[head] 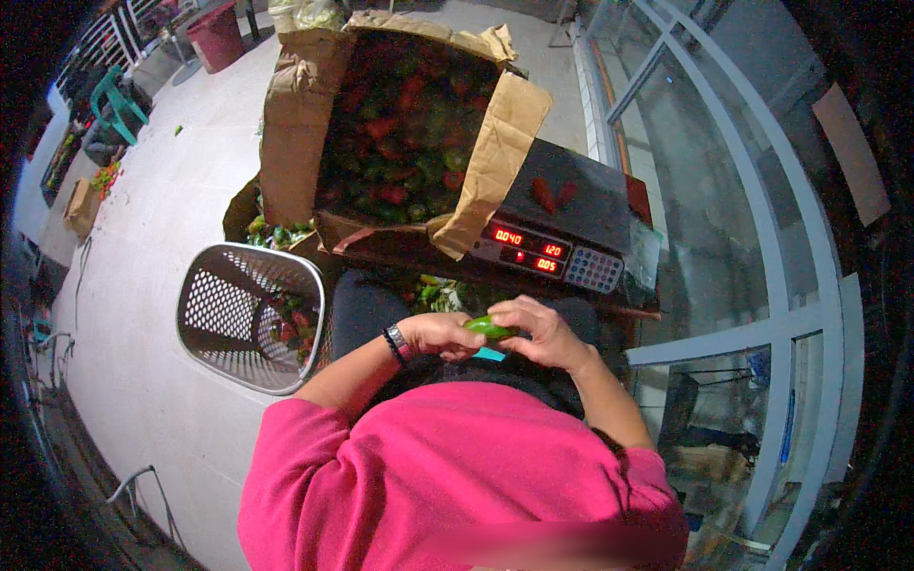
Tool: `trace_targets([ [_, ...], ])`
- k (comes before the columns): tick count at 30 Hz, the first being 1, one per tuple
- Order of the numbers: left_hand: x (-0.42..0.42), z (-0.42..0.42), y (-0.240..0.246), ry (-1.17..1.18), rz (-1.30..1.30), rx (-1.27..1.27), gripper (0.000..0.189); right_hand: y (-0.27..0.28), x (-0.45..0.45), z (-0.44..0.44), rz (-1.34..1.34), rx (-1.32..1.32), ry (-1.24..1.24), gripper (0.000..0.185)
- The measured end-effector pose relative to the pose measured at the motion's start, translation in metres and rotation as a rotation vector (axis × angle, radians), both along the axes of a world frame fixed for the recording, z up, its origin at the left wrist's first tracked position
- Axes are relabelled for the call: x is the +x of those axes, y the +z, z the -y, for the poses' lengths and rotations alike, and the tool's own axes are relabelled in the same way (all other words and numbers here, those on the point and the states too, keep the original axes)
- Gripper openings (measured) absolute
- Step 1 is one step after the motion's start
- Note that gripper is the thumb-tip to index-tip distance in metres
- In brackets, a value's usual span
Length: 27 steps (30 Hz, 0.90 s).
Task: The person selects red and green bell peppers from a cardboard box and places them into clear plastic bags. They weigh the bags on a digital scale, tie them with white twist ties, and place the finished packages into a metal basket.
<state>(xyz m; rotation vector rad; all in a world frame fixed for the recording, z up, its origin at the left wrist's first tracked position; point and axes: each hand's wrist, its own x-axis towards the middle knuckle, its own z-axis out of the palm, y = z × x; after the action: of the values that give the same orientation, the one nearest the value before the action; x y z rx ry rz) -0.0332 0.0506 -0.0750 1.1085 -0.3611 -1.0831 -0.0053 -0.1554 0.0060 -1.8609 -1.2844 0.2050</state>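
Note:
Both hands meet above my lap around a green pepper (488, 327). My left hand (441, 335), wearing a watch and a dark bracelet, grips one end, while my right hand (534, 330) has its fingers around the other. A large cardboard box (294, 135) with its flaps open stands ahead, heaped with red and green peppers (403, 135). Right of it, a digital scale (535, 246) shows lit red digits. Two red peppers (550, 194) lie on the scale's dark top. A small turquoise object (490, 354), too small to identify, shows just below my hands.
A perforated plastic basket (218, 300) with some peppers inside stands to my left. Leaves and green scraps (439, 294) lie beyond my hands. A metal-framed glass door (721, 335) borders the right. Further off are a green plastic chair (118, 105) and a red bucket (216, 39).

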Motion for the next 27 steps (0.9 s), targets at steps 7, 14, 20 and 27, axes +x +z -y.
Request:
trace_targets([
  [7,0.007,-0.004,0.032,0.277,0.166,0.107,0.033,0.008,0.025,-0.005,0.128,0.131,-0.055,0.048],
  [14,0.006,-0.020,0.008,0.946,0.681,0.599,0.035,-0.032,0.090,0.042,-0.196,0.228,-0.952,0.026],
  [20,-0.004,-0.033,-0.018,1.076,0.653,0.798,0.033,-0.071,0.185,0.073,-0.456,0.533,-1.213,0.043],
  [27,0.009,-0.044,-0.036,1.049,0.660,0.813,0.031,-0.126,0.256,0.068,0.024,-0.281,-1.325,0.052],
])
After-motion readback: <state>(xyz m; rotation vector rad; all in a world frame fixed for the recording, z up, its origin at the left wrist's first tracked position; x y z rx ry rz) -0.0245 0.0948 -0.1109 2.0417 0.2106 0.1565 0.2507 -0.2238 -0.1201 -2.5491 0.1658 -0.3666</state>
